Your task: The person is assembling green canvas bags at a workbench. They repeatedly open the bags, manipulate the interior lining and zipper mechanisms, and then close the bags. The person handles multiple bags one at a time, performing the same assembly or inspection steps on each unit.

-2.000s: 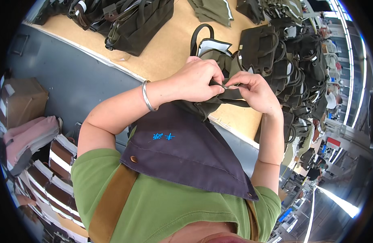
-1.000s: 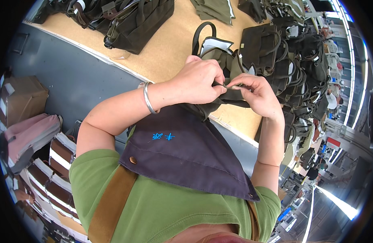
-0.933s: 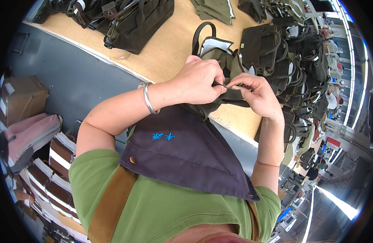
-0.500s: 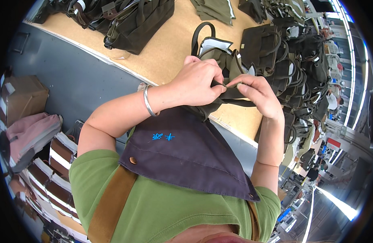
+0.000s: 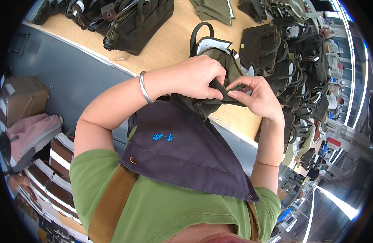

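Observation:
A dark olive fabric bag (image 5: 194,104) with a looped handle and a pale lining lies at the table's near edge, close to my body. My left hand (image 5: 200,77), with a silver bangle at the wrist, pinches a fold of its cloth between thumb and fingers. Right beside it, my right hand (image 5: 257,95) pinches the same fold from the other side, and the fingertips of both hands nearly meet. Whether something small sits between the fingertips I cannot make out.
Dark bags (image 5: 142,26) are heaped at the far left of the tan tabletop (image 5: 166,44). Many similar bags (image 5: 275,52) stand crowded along the right. Folded olive cloth pieces (image 5: 214,10) lie at the far side. A cardboard box (image 5: 26,99) and a pink backpack (image 5: 34,135) are at left.
My left hand has turned and shifted slightly, its wrist and forearm moving a little up and left. More of the dark cloth now shows between my hands. Both hands keep their pinch.

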{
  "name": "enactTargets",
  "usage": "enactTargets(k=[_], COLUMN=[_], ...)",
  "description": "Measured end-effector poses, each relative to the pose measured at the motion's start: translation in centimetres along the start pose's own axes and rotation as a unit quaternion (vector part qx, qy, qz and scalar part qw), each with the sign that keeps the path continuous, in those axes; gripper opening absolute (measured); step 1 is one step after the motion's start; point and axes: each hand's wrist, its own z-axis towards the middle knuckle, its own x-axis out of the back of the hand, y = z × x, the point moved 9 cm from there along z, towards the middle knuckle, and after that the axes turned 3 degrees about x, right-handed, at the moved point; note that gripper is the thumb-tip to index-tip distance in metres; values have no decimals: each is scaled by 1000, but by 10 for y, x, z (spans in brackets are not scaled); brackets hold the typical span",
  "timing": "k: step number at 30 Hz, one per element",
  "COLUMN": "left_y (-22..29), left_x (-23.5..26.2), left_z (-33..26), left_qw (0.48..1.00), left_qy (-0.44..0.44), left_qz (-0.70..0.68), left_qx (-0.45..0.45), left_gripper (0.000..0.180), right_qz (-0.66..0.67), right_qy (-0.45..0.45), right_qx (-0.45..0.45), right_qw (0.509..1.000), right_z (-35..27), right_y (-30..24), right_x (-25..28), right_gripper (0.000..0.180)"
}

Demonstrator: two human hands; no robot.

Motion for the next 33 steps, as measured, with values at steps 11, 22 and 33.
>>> enactTargets(k=[11, 22, 33], left_y=[16, 9, 12], left_x=[15, 3, 6], left_z=[-9, -14, -23], left_qw=[994, 990, 960], left_qy=[81, 111, 278], left_qz=[-42, -13, 43], left_qx=[-63, -83, -11], left_gripper=[33, 14, 18], right_qz=[21, -33, 92], right_qy=[18, 1, 47], right_qx=[2, -36, 58], right_qw=[1000, 999, 993], right_z=[-1, 3, 0], right_y=[4, -3, -2], right_x=[-2, 0, 8], right_gripper=[13, 14, 17])
